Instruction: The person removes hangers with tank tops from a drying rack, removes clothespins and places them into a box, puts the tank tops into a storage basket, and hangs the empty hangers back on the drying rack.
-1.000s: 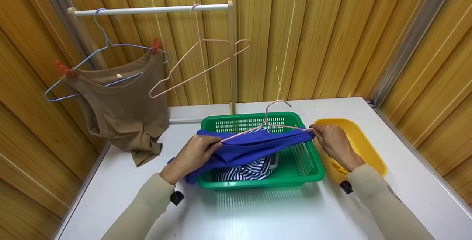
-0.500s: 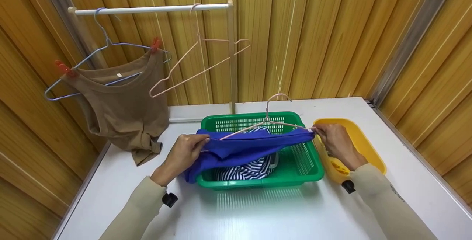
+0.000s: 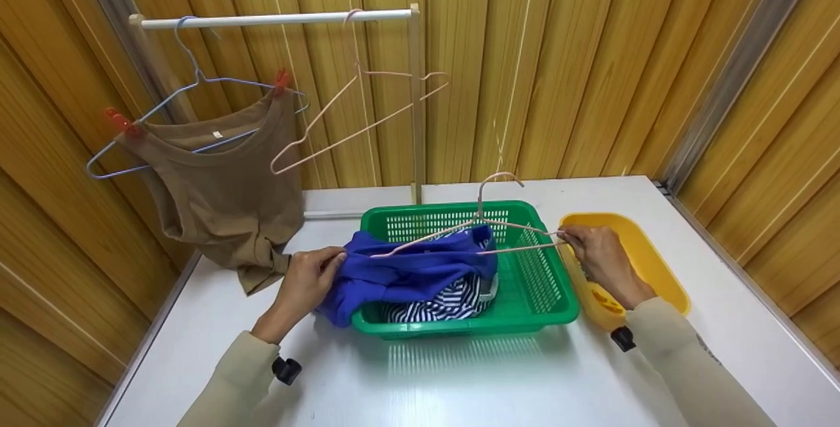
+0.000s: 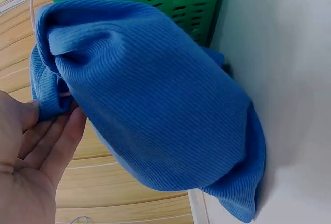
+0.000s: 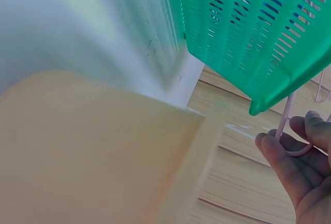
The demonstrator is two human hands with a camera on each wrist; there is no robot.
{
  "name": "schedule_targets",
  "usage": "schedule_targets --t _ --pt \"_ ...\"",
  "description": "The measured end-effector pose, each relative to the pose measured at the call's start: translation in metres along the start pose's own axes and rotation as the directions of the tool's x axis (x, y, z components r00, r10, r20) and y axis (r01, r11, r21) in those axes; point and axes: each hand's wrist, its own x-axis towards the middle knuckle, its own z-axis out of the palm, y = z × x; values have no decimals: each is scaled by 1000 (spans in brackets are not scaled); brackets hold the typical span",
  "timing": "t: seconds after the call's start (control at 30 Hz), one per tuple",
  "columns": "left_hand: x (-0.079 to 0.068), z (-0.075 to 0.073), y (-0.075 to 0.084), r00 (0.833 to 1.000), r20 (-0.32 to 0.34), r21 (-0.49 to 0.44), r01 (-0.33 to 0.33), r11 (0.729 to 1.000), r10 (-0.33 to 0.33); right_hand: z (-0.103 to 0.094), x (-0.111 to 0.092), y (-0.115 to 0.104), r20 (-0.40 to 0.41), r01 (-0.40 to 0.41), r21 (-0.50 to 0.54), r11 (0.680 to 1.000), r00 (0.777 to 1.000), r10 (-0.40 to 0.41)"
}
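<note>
A pink wire hanger (image 3: 518, 249) spans the green basket (image 3: 466, 327), its hook pointing up. My right hand (image 3: 600, 260) pinches the hanger's right end near the basket's right rim; the right wrist view shows fingers curled about the pink wire (image 5: 286, 115). Bunched on the hanger's left part is a blue ribbed garment (image 3: 407, 276), draping over the basket's left rim. My left hand (image 3: 303, 283) pinches its left edge between thumb and fingers; in the left wrist view a bit of wire shows inside the cloth (image 4: 150, 94). Striped fabric (image 3: 440, 302) lies beneath, in the basket.
A yellow tub (image 3: 646, 256) with small yellow pieces (image 3: 607, 299) stands right of the basket. At the back left, a rack (image 3: 282, 19) carries a blue hanger with a brown top (image 3: 223, 184) held by red clips (image 3: 123, 122), and a bare pink hanger (image 3: 354, 132).
My left hand has moved left, pulling the blue garment along the hanger. The cloth has come away from my right hand, baring the hanger's right end.
</note>
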Motion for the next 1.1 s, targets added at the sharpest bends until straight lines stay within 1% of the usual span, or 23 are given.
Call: schedule_targets --t 0.1,0.17,0.27,0.4,0.5,0.7,0.8,0.9,1.1 --pt "-2 1 -2 1000 -7 5 19 1000 -19 -1 -1 0 3 -4 23 1000 1000 4" --pt "-3 2 -4 1000 -16 18 24 1000 -24 -2 -1 -1 -12 3 23 1000 1000 -3" --pt "-5 4 -6 999 -16 32 30 999 -29 -3 -1 -1 -50 32 3 999 998 -32" --pt "-7 5 -7 999 1 28 51 998 -51 -4 0 0 -86 69 -43 997 994 -73" --pt "-7 6 -8 998 6 28 55 998 -55 -6 0 1 -85 70 -48 996 994 -74" --pt "-9 8 -12 1000 -10 41 20 999 -20 -9 -1 2 -93 76 -79 994 992 -83" --pt "-9 9 -13 1000 -11 46 18 999 -17 -11 -1 3 -89 73 -100 992 993 -82" --pt "-10 9 -13 1000 -6 51 27 998 -27 -11 -1 4 -88 67 -101 993 993 -76" --pt "-9 8 -9 997 33 32 72 997 -74 -11 -1 6 -97 72 -91 993 992 -81"
